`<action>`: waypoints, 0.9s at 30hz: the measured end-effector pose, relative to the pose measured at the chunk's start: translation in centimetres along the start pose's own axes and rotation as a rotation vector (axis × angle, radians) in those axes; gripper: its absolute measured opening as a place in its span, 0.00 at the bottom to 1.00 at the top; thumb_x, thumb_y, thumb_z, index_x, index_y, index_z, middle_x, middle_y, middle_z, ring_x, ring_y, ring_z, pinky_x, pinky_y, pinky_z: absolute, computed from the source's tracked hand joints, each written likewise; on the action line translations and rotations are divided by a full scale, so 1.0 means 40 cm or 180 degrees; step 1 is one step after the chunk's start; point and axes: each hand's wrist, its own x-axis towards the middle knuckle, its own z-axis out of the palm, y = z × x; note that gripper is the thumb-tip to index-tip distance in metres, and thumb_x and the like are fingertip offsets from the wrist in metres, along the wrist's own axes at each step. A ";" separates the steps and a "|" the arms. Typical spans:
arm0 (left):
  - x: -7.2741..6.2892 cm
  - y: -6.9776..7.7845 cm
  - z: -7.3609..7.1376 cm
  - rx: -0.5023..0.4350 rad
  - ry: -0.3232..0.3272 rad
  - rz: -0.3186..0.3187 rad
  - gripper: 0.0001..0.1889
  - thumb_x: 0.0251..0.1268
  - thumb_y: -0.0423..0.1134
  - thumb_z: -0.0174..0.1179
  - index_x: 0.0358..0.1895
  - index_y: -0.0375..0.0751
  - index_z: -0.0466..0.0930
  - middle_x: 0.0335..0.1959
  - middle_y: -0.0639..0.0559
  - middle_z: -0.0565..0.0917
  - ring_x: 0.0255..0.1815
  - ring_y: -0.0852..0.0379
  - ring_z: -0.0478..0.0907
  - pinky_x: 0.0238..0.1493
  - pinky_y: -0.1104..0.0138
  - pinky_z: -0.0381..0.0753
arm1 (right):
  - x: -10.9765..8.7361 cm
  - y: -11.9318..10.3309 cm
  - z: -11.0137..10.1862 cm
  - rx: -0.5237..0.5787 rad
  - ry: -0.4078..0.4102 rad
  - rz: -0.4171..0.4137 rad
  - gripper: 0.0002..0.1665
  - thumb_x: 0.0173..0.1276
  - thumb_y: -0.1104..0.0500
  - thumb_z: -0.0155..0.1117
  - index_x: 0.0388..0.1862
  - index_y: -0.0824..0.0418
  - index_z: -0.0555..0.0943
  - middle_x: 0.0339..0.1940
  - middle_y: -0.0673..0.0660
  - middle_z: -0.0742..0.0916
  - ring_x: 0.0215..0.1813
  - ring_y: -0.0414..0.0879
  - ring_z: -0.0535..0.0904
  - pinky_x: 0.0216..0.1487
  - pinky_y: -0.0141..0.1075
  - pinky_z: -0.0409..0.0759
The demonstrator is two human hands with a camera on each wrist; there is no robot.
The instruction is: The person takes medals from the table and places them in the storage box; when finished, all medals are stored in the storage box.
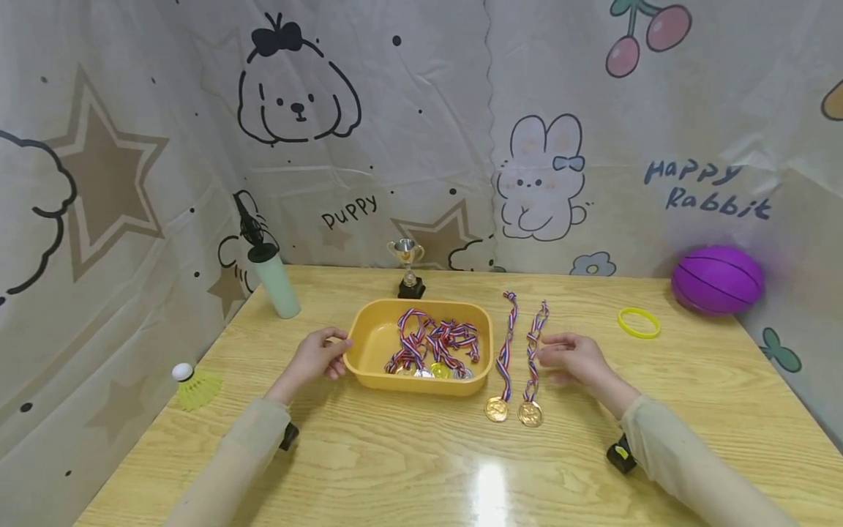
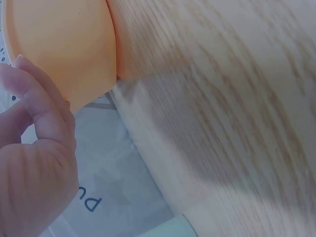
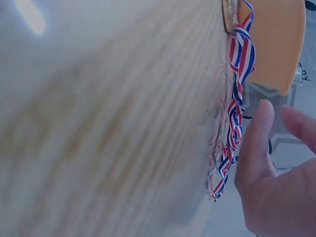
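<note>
A yellow plastic basin (image 1: 375,382) holds several medals with red, white and blue striped ribbons (image 1: 413,344). My left hand (image 1: 319,355) grips the basin's left rim; its curled fingers lie against the outer wall in the left wrist view. Right of the basin, two gold medals lie side by side, the left one (image 1: 497,409) and the right one (image 1: 530,413), their twisted ribbons stretched away from me. Beside the right medal's ribbon (image 1: 532,359) is my right hand (image 1: 576,359). In the right wrist view its thumb and finger stand apart with nothing between them.
Behind the basin stands a small trophy cup (image 1: 410,282) on a black base. A green bottle (image 1: 276,285) stands at the back left, with a yellow shuttlecock (image 1: 197,386) at the left edge. A yellow ring (image 1: 639,333) and a purple ball (image 1: 718,280) are at the back right.
</note>
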 end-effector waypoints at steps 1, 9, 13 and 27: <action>0.000 0.000 0.000 0.0008 0.0000 0.0005 0.19 0.74 0.39 0.52 0.56 0.26 0.68 0.17 0.53 0.78 0.15 0.63 0.76 0.19 0.70 0.80 | 0.000 0.001 0.001 -0.0024 -0.0017 0.0016 0.34 0.65 0.63 0.64 0.65 0.76 0.63 0.47 0.61 0.84 0.36 0.37 0.81 0.38 0.38 0.86; 0.003 -0.002 -0.002 0.0010 0.0016 0.0012 0.18 0.74 0.38 0.52 0.56 0.26 0.69 0.17 0.53 0.77 0.15 0.63 0.76 0.19 0.70 0.80 | 0.004 0.011 0.012 -0.0119 -0.0124 0.0218 0.32 0.63 0.63 0.65 0.62 0.77 0.66 0.38 0.55 0.87 0.34 0.38 0.82 0.34 0.38 0.86; 0.002 -0.002 -0.002 0.0010 0.0010 0.0015 0.17 0.74 0.38 0.51 0.55 0.25 0.69 0.16 0.53 0.77 0.15 0.63 0.76 0.19 0.70 0.80 | 0.004 0.012 0.015 -0.0253 -0.0186 0.0294 0.31 0.63 0.61 0.65 0.61 0.76 0.68 0.34 0.49 0.87 0.35 0.38 0.83 0.33 0.37 0.85; 0.000 -0.005 -0.003 -0.0054 -0.0025 0.0037 0.18 0.74 0.38 0.51 0.56 0.25 0.69 0.16 0.54 0.78 0.15 0.64 0.76 0.19 0.72 0.80 | 0.009 0.007 0.036 -0.0641 -0.0073 0.0259 0.24 0.59 0.62 0.69 0.50 0.73 0.75 0.36 0.54 0.84 0.34 0.41 0.80 0.31 0.38 0.85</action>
